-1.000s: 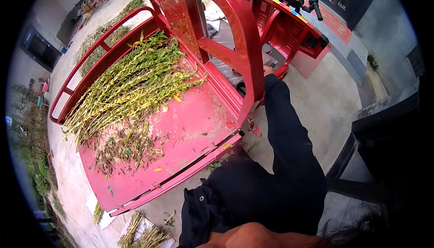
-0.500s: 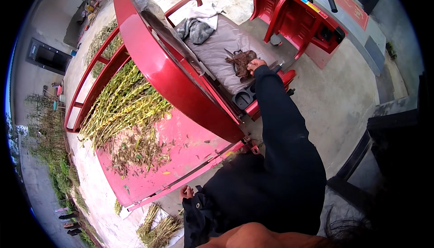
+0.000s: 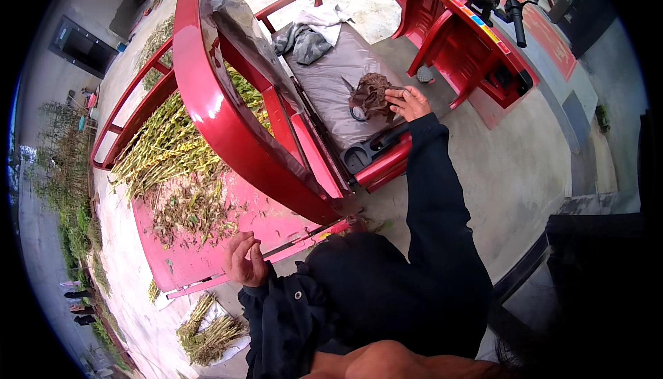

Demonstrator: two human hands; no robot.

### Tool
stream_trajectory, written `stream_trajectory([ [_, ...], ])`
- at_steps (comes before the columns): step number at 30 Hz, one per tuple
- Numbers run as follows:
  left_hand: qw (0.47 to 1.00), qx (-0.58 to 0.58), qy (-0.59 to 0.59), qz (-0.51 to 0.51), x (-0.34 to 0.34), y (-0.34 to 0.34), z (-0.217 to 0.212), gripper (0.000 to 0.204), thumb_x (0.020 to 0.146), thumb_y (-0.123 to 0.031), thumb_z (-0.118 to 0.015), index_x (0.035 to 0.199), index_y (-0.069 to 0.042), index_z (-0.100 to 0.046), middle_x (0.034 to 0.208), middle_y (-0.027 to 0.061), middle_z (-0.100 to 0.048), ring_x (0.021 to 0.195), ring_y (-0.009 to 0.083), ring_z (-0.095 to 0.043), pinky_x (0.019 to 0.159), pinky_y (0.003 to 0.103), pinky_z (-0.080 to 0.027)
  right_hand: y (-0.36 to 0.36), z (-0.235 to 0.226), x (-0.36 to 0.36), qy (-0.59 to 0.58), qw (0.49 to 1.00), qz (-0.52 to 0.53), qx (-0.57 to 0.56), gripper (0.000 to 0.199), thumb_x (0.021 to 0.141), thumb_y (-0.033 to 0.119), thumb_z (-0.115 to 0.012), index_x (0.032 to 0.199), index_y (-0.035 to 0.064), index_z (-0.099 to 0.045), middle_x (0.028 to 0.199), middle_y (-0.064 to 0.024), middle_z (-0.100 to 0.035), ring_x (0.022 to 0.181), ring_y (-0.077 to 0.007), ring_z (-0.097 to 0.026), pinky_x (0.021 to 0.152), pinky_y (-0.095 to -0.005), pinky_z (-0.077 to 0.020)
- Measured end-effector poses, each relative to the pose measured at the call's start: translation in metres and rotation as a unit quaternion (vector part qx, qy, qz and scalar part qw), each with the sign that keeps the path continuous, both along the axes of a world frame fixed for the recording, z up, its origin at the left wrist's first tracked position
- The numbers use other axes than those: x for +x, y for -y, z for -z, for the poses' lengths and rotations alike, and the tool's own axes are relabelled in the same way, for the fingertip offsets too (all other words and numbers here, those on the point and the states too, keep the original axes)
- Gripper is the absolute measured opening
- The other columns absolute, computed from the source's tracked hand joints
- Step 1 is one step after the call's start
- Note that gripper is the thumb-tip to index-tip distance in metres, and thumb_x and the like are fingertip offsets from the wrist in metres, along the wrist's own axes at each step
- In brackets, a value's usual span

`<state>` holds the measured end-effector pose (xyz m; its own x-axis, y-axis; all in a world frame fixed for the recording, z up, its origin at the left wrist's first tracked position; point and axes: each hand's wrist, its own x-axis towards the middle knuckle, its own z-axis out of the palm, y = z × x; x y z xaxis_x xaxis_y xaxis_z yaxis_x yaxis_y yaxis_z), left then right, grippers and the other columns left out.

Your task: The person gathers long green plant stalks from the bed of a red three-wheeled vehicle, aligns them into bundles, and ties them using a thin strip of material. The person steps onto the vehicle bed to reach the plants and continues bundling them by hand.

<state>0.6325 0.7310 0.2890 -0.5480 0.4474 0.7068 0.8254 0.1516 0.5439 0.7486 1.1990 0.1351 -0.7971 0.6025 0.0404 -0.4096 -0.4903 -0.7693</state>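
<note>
On the grey plastic-covered seat (image 3: pixel 324 85) of a red cargo tricycle lies a crumpled brown cloth (image 3: pixel 372 92). My right hand (image 3: pixel 411 103) reaches over the seat's edge with fingers stretched out, their tips touching the cloth's right side. A dark pointed piece (image 3: pixel 347 85) and a dark ring (image 3: pixel 358 113) stick out from under the cloth; their kind is unclear. My left hand (image 3: pixel 246 258) is raised beside the pink cargo bed's near edge, its fingers loosely bent and apart with nothing in them.
Cut green-yellow plant stalks (image 3: pixel 166 148) and dry leaf litter (image 3: pixel 190 210) lie on the pink bed (image 3: pixel 269 217). A red curved frame (image 3: pixel 207 103) rises between bed and seat. Camouflage cloth (image 3: pixel 306 43) sits at the seat's far end. Handlebars (image 3: pixel 514 20) are far right; stalk bundles (image 3: pixel 210 331) lie below left.
My right hand has gone from closed on the brown cloth to stretched fingers at its side. My left hand has risen and moved left. The whole view has shifted slightly.
</note>
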Motion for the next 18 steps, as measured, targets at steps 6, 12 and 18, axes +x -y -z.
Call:
stream_trajectory([
  [6,0.915,-0.168,-0.066,0.36,0.037,-0.072,-0.042,0.025,0.068,-0.004,-0.068,0.09,0.0,-0.059,0.09,0.0153,-0.059,0.073,0.0266,-0.061,0.061,0.033,-0.051,0.022,-0.04,0.016,-0.071,0.995,-0.036,0.064,0.011,0.094,0.013,-0.043,0.099,0.0132,-0.052,0.116,-0.0173,-0.056,0.106,-0.0252,-0.055,0.082,-0.0325,-0.0456],
  [12,0.94,-0.148,-0.009,0.308,0.094,-0.154,-0.026,0.05,0.069,0.005,-0.066,0.116,-0.001,-0.047,0.121,0.0194,-0.044,0.078,0.0224,-0.06,0.067,0.031,-0.051,0.058,-0.082,0.04,-0.099,0.978,-0.127,0.134,0.01,0.092,0.015,-0.046,0.093,0.0075,-0.052,0.119,-0.0223,-0.052,0.109,-0.0296,-0.053,0.087,-0.0369,-0.0441],
  [18,0.993,-0.048,0.056,0.087,0.106,-0.192,0.0,0.046,0.066,0.008,-0.065,0.108,-0.004,-0.053,0.118,0.0168,-0.044,0.081,0.0248,-0.056,0.072,0.031,-0.048,0.083,-0.122,0.083,-0.155,0.961,-0.211,0.094,0.012,0.093,0.014,-0.045,0.092,0.0053,-0.052,0.116,-0.0236,-0.052,0.109,-0.0309,-0.053,0.088,-0.0406,-0.0443],
])
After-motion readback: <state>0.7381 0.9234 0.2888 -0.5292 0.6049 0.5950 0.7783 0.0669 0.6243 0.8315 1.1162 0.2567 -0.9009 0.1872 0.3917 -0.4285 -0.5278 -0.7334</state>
